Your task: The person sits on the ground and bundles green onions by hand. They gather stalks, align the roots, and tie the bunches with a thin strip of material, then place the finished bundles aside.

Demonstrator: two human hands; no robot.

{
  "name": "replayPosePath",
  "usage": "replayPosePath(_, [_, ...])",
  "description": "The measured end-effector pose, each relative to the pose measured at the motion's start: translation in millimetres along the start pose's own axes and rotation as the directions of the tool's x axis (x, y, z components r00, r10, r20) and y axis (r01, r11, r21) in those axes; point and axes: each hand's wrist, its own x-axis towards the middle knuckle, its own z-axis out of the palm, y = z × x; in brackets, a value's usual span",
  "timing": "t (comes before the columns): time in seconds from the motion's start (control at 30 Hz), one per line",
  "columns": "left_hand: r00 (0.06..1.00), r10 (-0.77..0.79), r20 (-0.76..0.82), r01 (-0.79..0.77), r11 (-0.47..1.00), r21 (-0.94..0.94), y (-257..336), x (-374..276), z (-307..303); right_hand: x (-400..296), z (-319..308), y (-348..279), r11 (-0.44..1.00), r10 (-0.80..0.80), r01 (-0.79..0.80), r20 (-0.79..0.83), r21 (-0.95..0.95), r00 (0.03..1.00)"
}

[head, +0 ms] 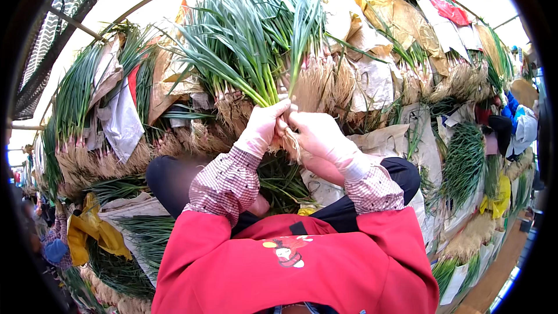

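My left hand, in a thin pale glove, is closed around the stems of a small bunch of green garlic. The leaves of this bunch fan up and to the left. My right hand, gloved too, grips the bulb and root end just beside the left one. Pale roots hang below the fingers, and the exact finger placement there is partly hidden. Right behind both hands stands a big heap of green garlic, leaves up, its dry roots facing me.
More bundles line the left, some under white sheets. Brown paper sacks cover bundles at the back right. Loose leaves lie between my knees. A yellow bag rests at the lower left. Another person sits at the far right.
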Motion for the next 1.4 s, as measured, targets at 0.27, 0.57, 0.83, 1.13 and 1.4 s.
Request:
replayPosePath(0.27, [0.988, 0.105, 0.113, -0.078, 0.972, -0.221, -12.4, -31.9, 12.8, 26.5, 41.8, 26.9, -0.315, 0.341, -0.197, 0.305, 0.928, 0.889])
replayPosePath(0.57, [0.975, 0.16, 0.152, -0.122, 0.965, -0.234, 17.6, -50.6, -28.8, 38.0, 25.8, 27.1, -0.205, 0.293, -0.198, 0.254, 0.958, 0.922])
replayPosePath(0.83, [1.0, 0.01, 0.023, -0.004, 0.97, -0.242, -15.3, -45.2, -20.4, 51.9, 76.8, 20.7, 0.96, 0.224, -0.104, -0.491, 0.26, 0.842])
replayPosePath(1.13, [0.975, 0.043, 0.216, 0.079, 0.849, -0.523, -36.9, -45.3, -28.5, 55.5, 60.9, -11.9, -0.351, 0.522, -0.121, 0.301, 0.928, 0.798])
replayPosePath(1.4, [0.983, 0.101, 0.155, 0.025, 0.759, -0.651, -37.1, -31.2, -25.0, 23.9, 69.6, -18.3, -0.316, 0.579, 0.115, 0.095, 0.942, 0.81])
